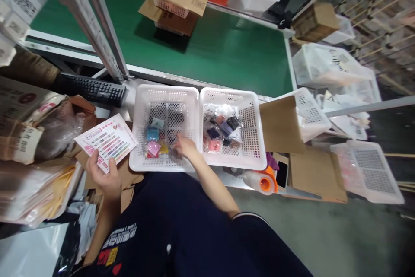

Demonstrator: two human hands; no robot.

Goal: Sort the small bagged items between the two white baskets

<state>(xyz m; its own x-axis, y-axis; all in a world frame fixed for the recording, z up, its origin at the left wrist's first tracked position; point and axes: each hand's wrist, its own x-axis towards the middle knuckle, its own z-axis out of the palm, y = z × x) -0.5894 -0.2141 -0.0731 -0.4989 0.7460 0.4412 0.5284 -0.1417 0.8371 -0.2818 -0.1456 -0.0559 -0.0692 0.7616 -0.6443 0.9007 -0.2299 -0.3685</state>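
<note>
White card [109,141] in left fingers [93,159]

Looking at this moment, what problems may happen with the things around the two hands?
Small packets might get mixed: the right hand is inside the left basket, and the right basket, also holding packets, stands close beside it.
The orange-cored roll lies near the work surface's edge, so it might be knocked off.
The left hand grips only the printed card's lower part; it could slip.
</note>
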